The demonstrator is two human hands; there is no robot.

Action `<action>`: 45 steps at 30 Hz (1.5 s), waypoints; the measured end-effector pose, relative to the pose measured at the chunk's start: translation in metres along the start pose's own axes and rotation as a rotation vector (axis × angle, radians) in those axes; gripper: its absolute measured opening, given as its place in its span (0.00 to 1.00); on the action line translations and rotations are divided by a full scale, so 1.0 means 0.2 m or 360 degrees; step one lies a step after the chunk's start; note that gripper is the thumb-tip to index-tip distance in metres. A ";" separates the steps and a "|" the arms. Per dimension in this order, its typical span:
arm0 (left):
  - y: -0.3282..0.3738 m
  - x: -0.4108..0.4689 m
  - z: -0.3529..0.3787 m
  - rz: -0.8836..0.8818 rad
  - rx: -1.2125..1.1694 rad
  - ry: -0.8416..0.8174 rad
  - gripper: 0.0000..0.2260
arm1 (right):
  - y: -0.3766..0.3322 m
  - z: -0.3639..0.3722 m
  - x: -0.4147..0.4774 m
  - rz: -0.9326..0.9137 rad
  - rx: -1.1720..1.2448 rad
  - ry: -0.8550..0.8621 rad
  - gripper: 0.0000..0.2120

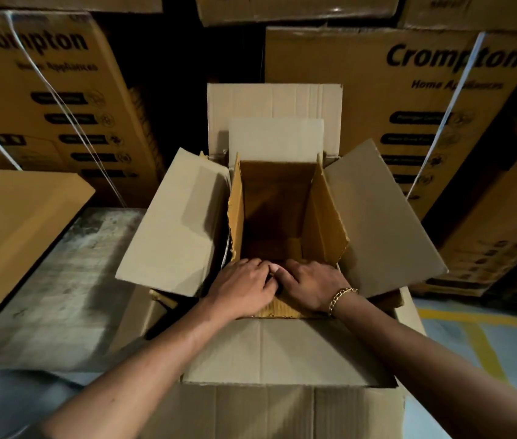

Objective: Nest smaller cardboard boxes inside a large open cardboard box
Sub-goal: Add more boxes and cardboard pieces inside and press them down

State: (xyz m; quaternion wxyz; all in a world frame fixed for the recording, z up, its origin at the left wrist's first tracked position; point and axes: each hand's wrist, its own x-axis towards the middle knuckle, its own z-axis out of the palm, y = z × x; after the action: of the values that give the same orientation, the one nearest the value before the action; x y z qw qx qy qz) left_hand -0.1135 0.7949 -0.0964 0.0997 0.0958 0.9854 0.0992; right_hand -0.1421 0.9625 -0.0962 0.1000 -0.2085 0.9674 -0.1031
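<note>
A large open cardboard box (282, 353) stands in front of me, its four flaps spread outward. Inside it sits a smaller open brown box (274, 198), whose inner walls and dark bottom show. My left hand (244, 288) and my right hand (311, 285), which wears a gold chain bracelet, lie side by side, palms down. Both press on the smaller box's near flap (279, 308), with fingertips curled over its inner edge. The flap is mostly hidden under my hands.
Tall printed appliance cartons (41, 99) (418, 99) are stacked behind and on both sides. A flat brown cardboard sheet (13, 229) juts in at the left. The floor (460, 337) at the right has yellow lines; a worn grey surface (70, 280) lies at the left.
</note>
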 end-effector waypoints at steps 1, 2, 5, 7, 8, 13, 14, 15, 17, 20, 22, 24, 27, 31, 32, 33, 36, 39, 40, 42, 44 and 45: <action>-0.01 0.02 -0.03 0.0019 0.0009 0.0017 0.20 | 0.00 -0.03 0.03 0.0029 0.0043 -0.0027 0.30; -0.01 0.04 -0.07 0.0040 0.0043 0.0036 0.21 | -0.01 -0.06 0.07 0.0060 0.0084 -0.0054 0.30; -0.05 0.15 -0.19 0.0062 0.0290 0.0145 0.25 | -0.01 -0.17 0.20 0.0152 0.0081 -0.0119 0.31; -0.08 0.23 -0.26 -0.0012 0.0492 0.0242 0.28 | 0.01 -0.23 0.28 0.0208 -0.0057 -0.0109 0.33; -0.10 0.28 -0.29 -0.0066 0.0595 0.0274 0.30 | 0.03 -0.25 0.31 0.0218 -0.0147 -0.0090 0.34; -0.25 0.46 -0.34 -0.0298 0.0792 0.0211 0.36 | 0.15 -0.34 0.48 0.0276 -0.0443 -0.0080 0.38; -0.29 0.48 -0.33 -0.0328 0.0844 0.0204 0.36 | 0.18 -0.35 0.51 0.0300 -0.0470 -0.0090 0.40; -0.32 0.49 -0.32 -0.0353 0.0886 0.0195 0.37 | 0.22 -0.36 0.53 0.0322 -0.0490 -0.0104 0.42; -0.40 0.51 -0.28 -0.0378 0.0867 0.0181 0.38 | 0.31 -0.36 0.54 0.0375 -0.0528 -0.0143 0.47; -0.47 0.53 -0.23 -0.0356 0.0828 0.0204 0.39 | 0.43 -0.28 0.53 0.0434 -0.0652 -0.0083 0.47; -0.48 0.54 -0.20 -0.0342 0.0816 0.0216 0.39 | 0.49 -0.20 0.51 0.0421 -0.0776 -0.0016 0.45; -0.50 0.54 -0.16 -0.0364 0.0782 0.0239 0.39 | 0.52 -0.13 0.49 0.0406 -0.0842 0.0030 0.44; -0.51 0.55 -0.15 -0.0386 0.0808 0.0187 0.39 | 0.53 -0.11 0.50 0.0399 -0.0825 0.0023 0.43; -0.47 0.62 -0.23 -0.0378 0.0878 0.0121 0.42 | 0.50 -0.15 0.52 0.0375 -0.0854 -0.0006 0.44; -0.45 0.65 -0.26 -0.0343 0.0853 0.0175 0.40 | 0.49 -0.17 0.54 0.0363 -0.0832 0.0007 0.44; -0.44 0.68 -0.29 -0.0288 0.0804 0.0248 0.38 | 0.48 -0.19 0.58 0.0338 -0.0784 0.0028 0.43; -0.40 0.81 -0.34 -0.0103 0.0622 0.0350 0.39 | 0.45 -0.24 0.73 0.0206 -0.0595 0.0145 0.43; -0.39 1.00 -0.37 -0.0105 0.0520 0.0315 0.41 | 0.45 -0.29 0.92 0.0126 -0.0501 0.0266 0.43; -0.40 1.06 -0.37 -0.0133 0.0492 0.0310 0.42 | 0.46 -0.31 0.98 0.0117 -0.0484 0.0275 0.42; -0.41 1.18 -0.38 -0.0201 0.0442 0.0263 0.42 | 0.48 -0.36 1.10 0.0124 -0.0442 0.0248 0.42; -0.43 1.26 -0.37 -0.0245 0.0429 0.0196 0.41 | 0.51 -0.38 1.20 0.0135 -0.0415 0.0191 0.41; -0.44 1.29 -0.36 -0.0244 0.0431 0.0185 0.41 | 0.52 -0.38 1.24 0.0127 -0.0420 0.0161 0.41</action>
State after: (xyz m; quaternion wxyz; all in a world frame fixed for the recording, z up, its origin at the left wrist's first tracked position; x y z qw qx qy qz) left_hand -0.3918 0.7510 -0.0926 0.0361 0.0269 0.9983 -0.0370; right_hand -0.4210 0.9619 -0.0860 0.0270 -0.1758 0.9839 0.0186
